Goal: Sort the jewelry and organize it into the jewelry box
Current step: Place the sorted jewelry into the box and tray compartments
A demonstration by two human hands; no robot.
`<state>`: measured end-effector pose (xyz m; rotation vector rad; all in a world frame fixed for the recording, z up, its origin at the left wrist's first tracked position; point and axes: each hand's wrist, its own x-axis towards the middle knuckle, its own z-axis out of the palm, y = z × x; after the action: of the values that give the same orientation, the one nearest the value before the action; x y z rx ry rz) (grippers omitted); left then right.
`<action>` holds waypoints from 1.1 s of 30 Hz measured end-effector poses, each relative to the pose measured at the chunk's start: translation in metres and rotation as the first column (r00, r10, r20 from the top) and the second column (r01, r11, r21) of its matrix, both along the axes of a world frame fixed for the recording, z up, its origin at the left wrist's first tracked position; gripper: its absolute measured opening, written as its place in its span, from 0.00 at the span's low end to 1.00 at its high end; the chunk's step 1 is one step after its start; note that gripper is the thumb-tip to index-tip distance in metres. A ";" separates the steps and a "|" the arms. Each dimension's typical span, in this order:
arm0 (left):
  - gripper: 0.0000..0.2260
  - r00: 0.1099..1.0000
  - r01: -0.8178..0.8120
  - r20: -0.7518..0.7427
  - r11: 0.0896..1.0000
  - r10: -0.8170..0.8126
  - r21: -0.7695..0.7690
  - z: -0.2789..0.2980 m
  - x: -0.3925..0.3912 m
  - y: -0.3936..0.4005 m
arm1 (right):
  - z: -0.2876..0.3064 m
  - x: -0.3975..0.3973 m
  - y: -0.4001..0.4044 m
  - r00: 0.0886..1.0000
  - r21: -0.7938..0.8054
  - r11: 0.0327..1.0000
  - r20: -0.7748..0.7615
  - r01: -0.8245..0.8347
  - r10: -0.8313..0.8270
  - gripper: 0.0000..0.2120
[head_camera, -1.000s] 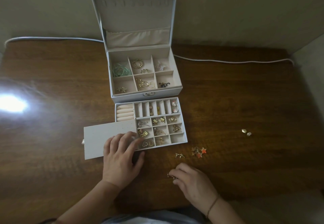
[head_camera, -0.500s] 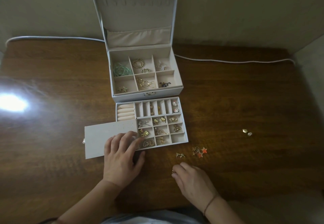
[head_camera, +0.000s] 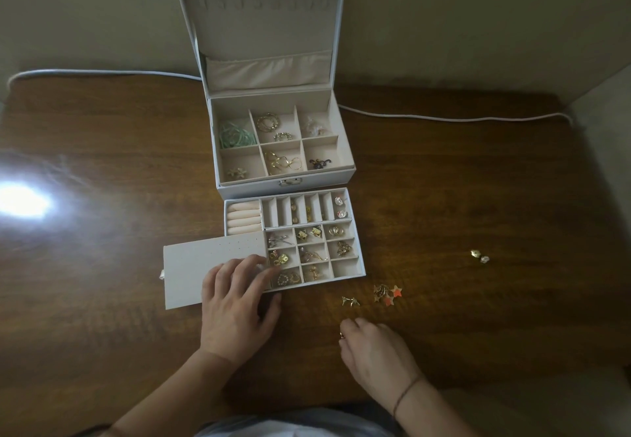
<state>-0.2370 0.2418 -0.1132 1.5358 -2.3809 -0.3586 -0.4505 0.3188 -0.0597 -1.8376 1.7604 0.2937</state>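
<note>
Jewelry box (head_camera: 283, 149) tray could shift if the left hand (head_camera: 235, 303), fingers flat on its lid, slips while the right hand (head_camera: 372, 347) pinches a small gold piece (head_camera: 341, 335) that may drop

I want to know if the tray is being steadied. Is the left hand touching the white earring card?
Touching. The head view shows the left hand lying flat on the white earring card, its fingers spread over the card's near right corner.
</note>
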 end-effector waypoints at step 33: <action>0.18 1.000 0.005 -0.012 1.000 -0.005 -0.017 0.000 0.000 0.000 | -0.007 -0.036 -0.052 0.941 -0.317 0.901 0.259 0.296 -0.218 0.14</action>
<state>-0.2368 0.2421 -0.1135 1.5168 -2.3731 -0.3473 -0.4869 0.2664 -0.0663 -1.7557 1.9629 -0.3393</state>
